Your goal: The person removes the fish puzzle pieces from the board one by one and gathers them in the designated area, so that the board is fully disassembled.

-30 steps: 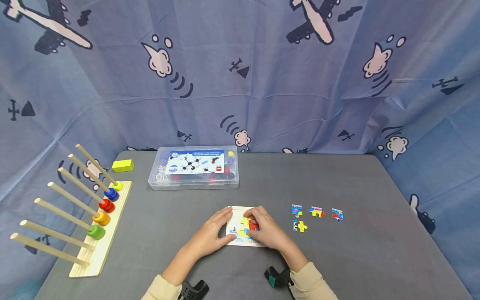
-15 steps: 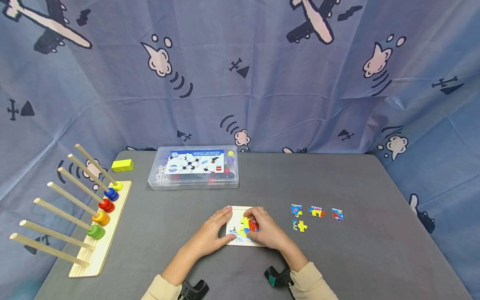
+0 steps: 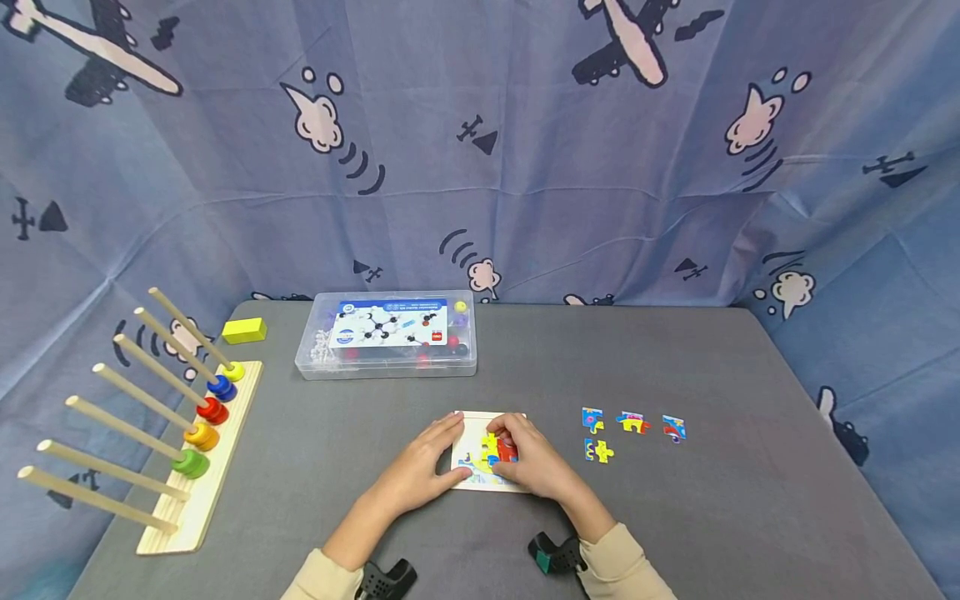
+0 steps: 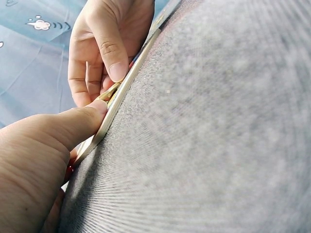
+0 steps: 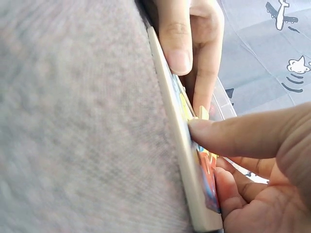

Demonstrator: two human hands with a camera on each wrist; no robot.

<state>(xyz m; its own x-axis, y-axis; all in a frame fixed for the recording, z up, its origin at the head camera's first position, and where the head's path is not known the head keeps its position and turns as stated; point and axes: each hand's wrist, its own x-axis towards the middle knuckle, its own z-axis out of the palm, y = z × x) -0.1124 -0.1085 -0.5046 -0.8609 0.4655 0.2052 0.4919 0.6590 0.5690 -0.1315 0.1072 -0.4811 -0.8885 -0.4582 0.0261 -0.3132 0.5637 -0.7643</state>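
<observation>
A small wooden jigsaw tray (image 3: pixel 474 425) lies on the grey table, partly filled with colourful pieces. My left hand (image 3: pixel 420 468) holds its left side, the thumb on the near left corner and the fingers along the far left edge. Over the tray's right half, my right hand (image 3: pixel 538 460) pinches a yellow and red jigsaw piece (image 3: pixel 491 445) between thumb and fingers. That jigsaw piece (image 5: pixel 208 158) stands tilted up from the tray in the right wrist view. The right fingers hide the tray's right side.
Several loose jigsaw pieces (image 3: pixel 632 423) lie right of the tray. Behind it sits a clear plastic case (image 3: pixel 386 362) with a molecule label. At the left stand a wooden peg rack (image 3: pixel 225 475) with coloured rings and a yellow block (image 3: pixel 244 331). A patterned curtain (image 3: pixel 525 208) hangs behind.
</observation>
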